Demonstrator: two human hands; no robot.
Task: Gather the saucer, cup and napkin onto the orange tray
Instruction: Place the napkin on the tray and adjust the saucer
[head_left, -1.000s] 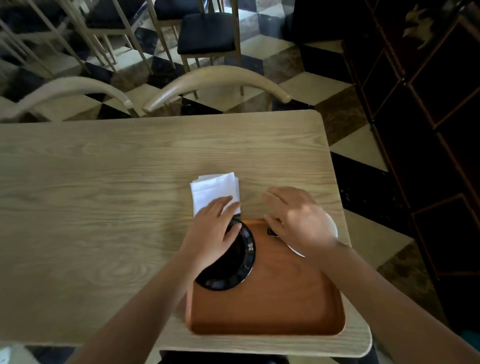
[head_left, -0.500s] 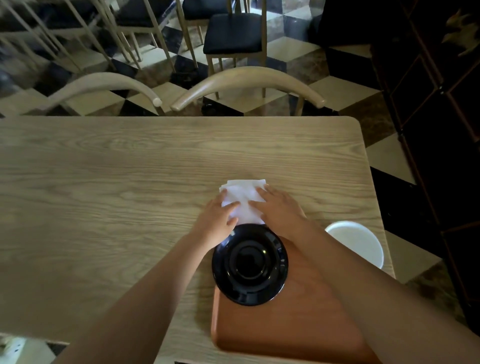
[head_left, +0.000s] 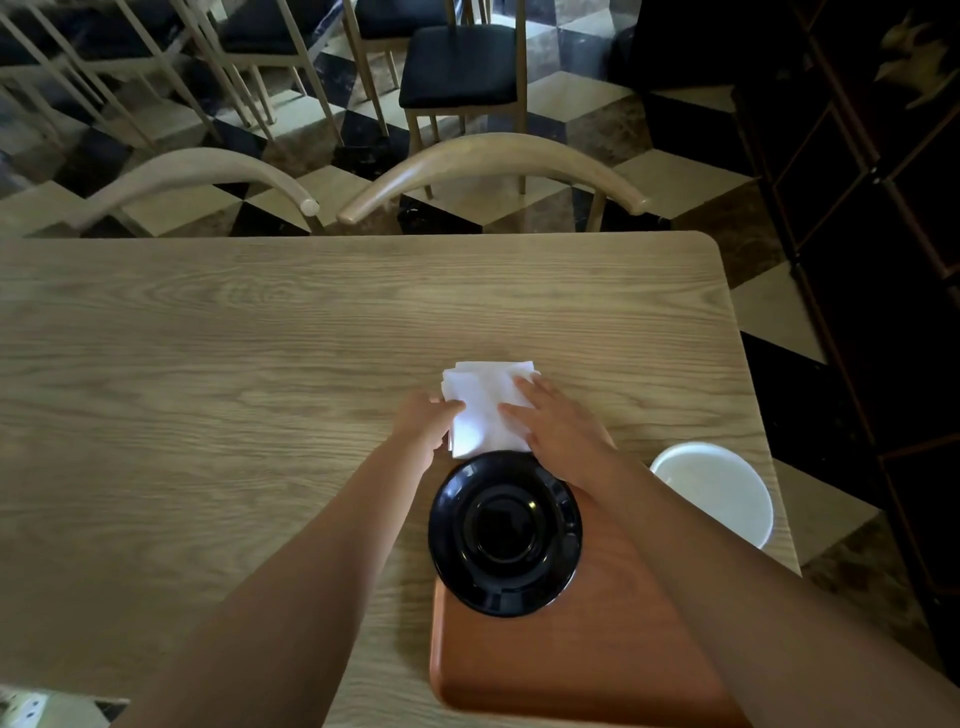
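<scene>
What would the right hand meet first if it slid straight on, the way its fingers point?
Past the napkin it already rests on, the right hand points up-left across bare table. The way looks free to the far edge, as far as this view shows.

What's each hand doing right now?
Left hand: gripping the napkin's left edge.
Right hand: open, flat on the napkin.

saucer (head_left: 505, 532) on tray (head_left: 571, 670), far-left corner | napkin (head_left: 485, 408) on table (head_left: 208, 389) just behind saucer | cup (head_left: 712, 491) on table, right of tray
</scene>
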